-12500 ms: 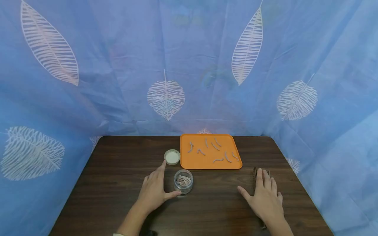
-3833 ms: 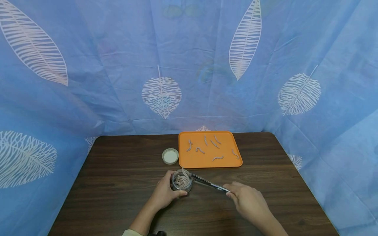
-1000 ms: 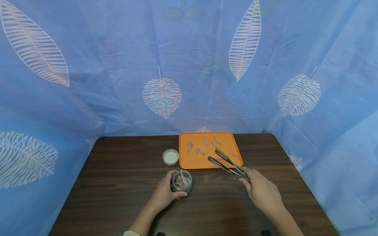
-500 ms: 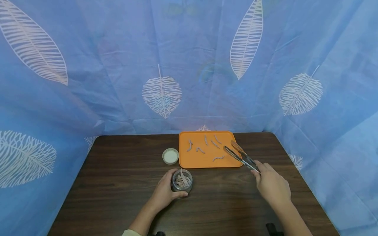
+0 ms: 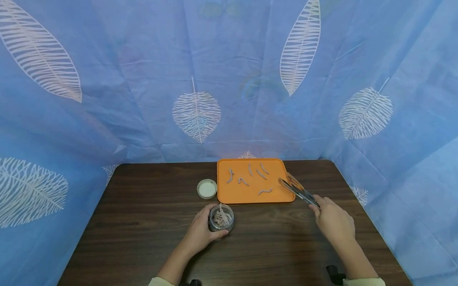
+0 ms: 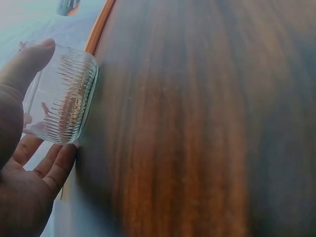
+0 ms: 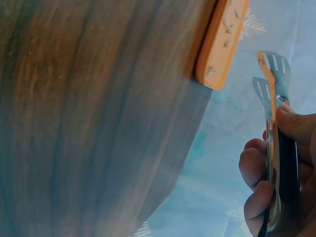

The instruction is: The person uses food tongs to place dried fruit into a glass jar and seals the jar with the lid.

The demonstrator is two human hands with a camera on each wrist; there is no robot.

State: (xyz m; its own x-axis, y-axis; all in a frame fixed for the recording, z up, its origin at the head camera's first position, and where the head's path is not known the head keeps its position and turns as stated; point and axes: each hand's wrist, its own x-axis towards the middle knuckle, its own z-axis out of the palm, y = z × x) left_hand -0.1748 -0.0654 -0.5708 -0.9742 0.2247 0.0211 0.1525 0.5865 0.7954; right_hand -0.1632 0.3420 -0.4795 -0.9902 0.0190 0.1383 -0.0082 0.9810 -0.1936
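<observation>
Tongs gripped by right hand;
left hand grips jar; strip at its twelve o'clock could fall if bumped

The right hand grips shiny, slotted metal tongs with a black handle panel, the two slotted ends slightly apart. Beyond the edge of the dark brown, wood-grained surface hangs a pale blue cloth with white leaf prints. A shallow orange tray bearing small pale strips lies near that edge.
</observation>
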